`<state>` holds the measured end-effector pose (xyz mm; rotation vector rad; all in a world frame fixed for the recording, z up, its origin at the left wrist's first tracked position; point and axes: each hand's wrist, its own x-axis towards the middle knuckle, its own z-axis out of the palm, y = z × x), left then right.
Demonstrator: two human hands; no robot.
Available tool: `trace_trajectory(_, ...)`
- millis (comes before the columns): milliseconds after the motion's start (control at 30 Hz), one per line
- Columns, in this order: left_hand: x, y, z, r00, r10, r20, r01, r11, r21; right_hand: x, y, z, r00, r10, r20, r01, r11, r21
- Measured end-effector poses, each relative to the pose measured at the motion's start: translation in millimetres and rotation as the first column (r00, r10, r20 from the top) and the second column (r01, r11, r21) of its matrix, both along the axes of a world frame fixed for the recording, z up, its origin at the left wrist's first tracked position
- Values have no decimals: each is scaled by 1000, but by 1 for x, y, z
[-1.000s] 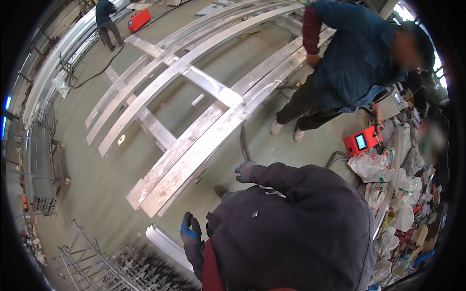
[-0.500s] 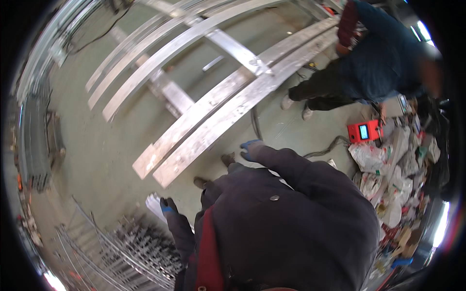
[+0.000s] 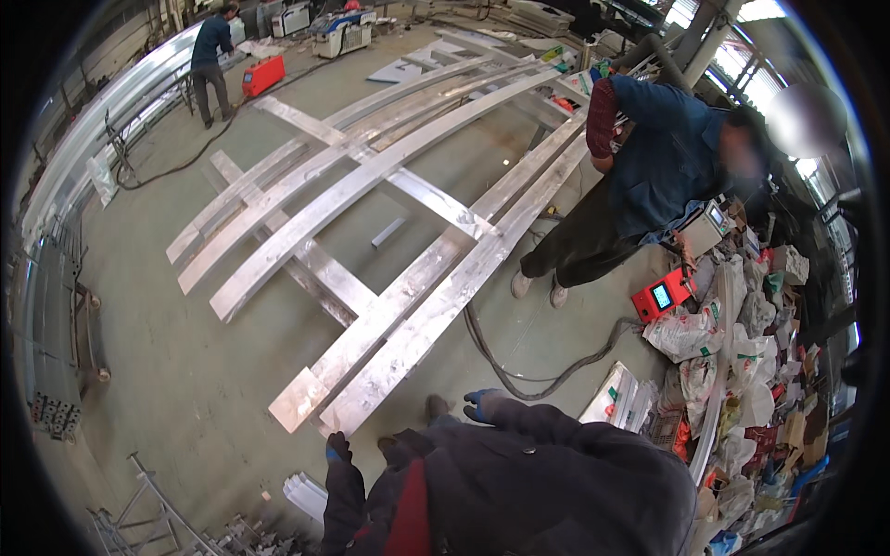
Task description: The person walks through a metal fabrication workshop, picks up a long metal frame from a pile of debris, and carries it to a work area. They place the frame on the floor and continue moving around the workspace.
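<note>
My left hand (image 3: 338, 448), in a dark and blue glove, is at the near end of a long flat metal bar (image 3: 408, 360). Its fingers look stretched and hold nothing; whether they touch the bar, I cannot tell. My right hand (image 3: 481, 405), gloved alike, hangs in front of my body to the right of that bar, fingers loosely apart and nothing in them. A second flat metal bar (image 3: 371, 337) lies parallel just left of the first. Both rest with several curved metal bars (image 3: 306, 246) across metal crosspieces (image 3: 341, 278).
At the right a co-worker (image 3: 640, 176) stands beside the bars, near a red machine with a screen (image 3: 660, 296). A dark cable (image 3: 547, 389) loops over the floor. Bags and scrap (image 3: 732, 361) pile up at right. Another person (image 3: 211, 60) works far left. White profiles (image 3: 306, 494) lie lower left.
My view has tilted up, bringing the far workshop and second person into sight. My left hand now appears beside the near bar end instead of over the white profiles.
</note>
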<state>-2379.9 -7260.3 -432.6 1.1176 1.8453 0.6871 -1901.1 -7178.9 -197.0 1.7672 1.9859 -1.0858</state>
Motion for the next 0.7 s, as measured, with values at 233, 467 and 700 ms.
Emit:
trace_trajectory(233,-1,29,-9,903,370,218,-335,924,-185,28,-20,-14,997,-80,-20,81,996,32)
trace_trajectory(467,2,31,4,829,538,150,-434,790,-433,33,-8,-10,999,-32,-33,31,999,-18)
trace_trajectory(700,-7,34,-4,804,546,236,-439,812,-385,50,8,-5,999,15,-33,-15,1000,-6)
